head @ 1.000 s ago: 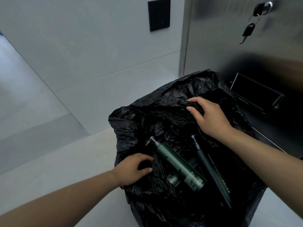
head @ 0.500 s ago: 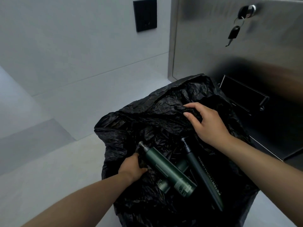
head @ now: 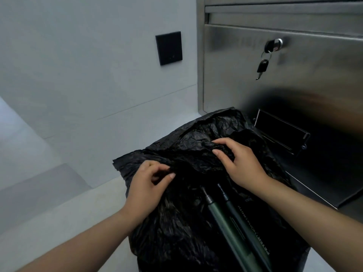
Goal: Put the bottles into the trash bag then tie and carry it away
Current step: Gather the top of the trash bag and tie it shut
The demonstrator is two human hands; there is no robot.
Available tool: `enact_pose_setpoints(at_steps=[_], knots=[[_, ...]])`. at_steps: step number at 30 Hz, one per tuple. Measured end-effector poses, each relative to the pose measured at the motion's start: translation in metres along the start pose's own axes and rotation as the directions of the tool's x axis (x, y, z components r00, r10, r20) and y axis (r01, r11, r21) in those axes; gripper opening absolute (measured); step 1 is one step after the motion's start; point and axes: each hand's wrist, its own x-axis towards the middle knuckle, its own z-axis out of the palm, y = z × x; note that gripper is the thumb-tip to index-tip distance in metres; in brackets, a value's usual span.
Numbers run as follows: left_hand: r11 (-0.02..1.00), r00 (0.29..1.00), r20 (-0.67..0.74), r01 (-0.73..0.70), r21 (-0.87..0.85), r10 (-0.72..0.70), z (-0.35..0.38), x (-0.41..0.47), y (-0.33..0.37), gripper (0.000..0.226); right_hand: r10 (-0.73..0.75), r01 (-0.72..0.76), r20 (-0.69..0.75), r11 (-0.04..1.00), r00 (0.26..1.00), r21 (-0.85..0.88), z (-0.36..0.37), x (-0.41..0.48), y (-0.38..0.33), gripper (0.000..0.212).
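Note:
A crumpled black trash bag [head: 188, 146] lies open on a pale surface in front of me. Two dark green bottles lie side by side inside it, necks pointing away: the left bottle [head: 224, 222] and the right bottle [head: 247, 228] with white lettering. My left hand [head: 147, 185] pinches the bag's near-left rim between thumb and fingers. My right hand [head: 239, 161] grips a fold of the bag's far rim. The bottles' lower ends run out of view.
A stainless steel cabinet [head: 294, 75] stands behind the bag, with a key [head: 263, 65] hanging from its lock and a dark flap slot [head: 280, 132] low down. A black wall plate [head: 169, 48] sits on the grey wall. A step lies at left.
My left hand has moved up from beside the bottle to the bag's left rim and pinched it. The bottles have shifted closer together. The view has tilted upward.

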Motion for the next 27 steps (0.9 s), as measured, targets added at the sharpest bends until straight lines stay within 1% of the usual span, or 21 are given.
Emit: enact_pose_setpoints(at_steps=[2,5,7,9,10,12,13,16,19,22,24,25,27], knots=[[0.998,0.998,-0.005,-0.058,-0.034,0.058,-0.002,0.006,0.011,0.019,0.007,-0.006,-0.026,1.0,1.0,0.027,-0.002,0.003,-0.003,0.021],[0.985,0.987,0.039,-0.153,-0.08,0.156,0.0,0.01,0.025,0.018,0.005,-0.002,-0.068,0.999,0.998,0.051,-0.006,0.006,-0.008,0.019],[0.965,0.982,0.073,-0.156,-0.212,0.175,0.003,0.009,0.034,0.017,0.011,-0.006,-0.073,0.998,0.997,0.066,-0.009,0.005,-0.011,0.018],[0.921,0.981,0.111,-0.106,-0.375,0.158,0.005,0.009,0.045,0.018,0.01,-0.004,-0.081,0.997,0.997,0.074,-0.012,0.005,-0.011,0.019],[0.901,0.984,0.102,-0.091,-0.423,0.147,0.005,0.01,0.049,0.021,0.013,-0.007,-0.084,0.997,0.996,0.071,-0.014,0.005,-0.011,0.019],[0.877,0.993,0.034,-0.086,-0.472,0.116,0.002,0.015,0.056,0.028,0.028,-0.022,-0.085,0.998,0.996,0.067,-0.017,0.006,-0.01,0.02],[0.869,0.995,-0.001,-0.084,-0.488,0.096,-0.002,0.019,0.06,0.028,0.033,-0.027,-0.092,0.997,0.995,0.068,-0.018,0.007,-0.009,0.021],[0.845,0.99,-0.123,-0.124,-0.521,0.069,-0.015,0.036,0.078,0.024,0.028,-0.016,-0.176,0.997,0.984,0.07,-0.025,0.017,-0.013,0.019],[0.807,0.964,-0.259,-0.199,-0.557,0.059,-0.03,0.059,0.101,0.023,0.032,0.017,-0.291,0.986,0.956,0.165,-0.039,0.038,-0.03,0.014],[0.798,0.929,-0.356,-0.292,-0.528,0.104,-0.049,0.079,0.116,0.02,0.023,0.091,-0.402,0.96,0.916,0.263,-0.056,0.058,-0.048,0.011],[0.797,0.915,-0.385,-0.323,-0.511,0.123,-0.06,0.088,0.117,0.018,0.012,0.118,-0.452,0.959,0.892,0.258,-0.063,0.064,-0.053,0.01],[0.806,0.917,-0.38,-0.315,-0.501,0.122,-0.061,0.09,0.114,0.017,0.02,0.105,-0.45,0.962,0.893,0.251,-0.063,0.064,-0.052,0.01],[0.837,0.942,-0.325,-0.245,-0.489,0.085,-0.054,0.087,0.103,0.017,0.064,0.035,-0.397,0.971,0.916,0.238,-0.056,0.059,-0.043,0.012]])
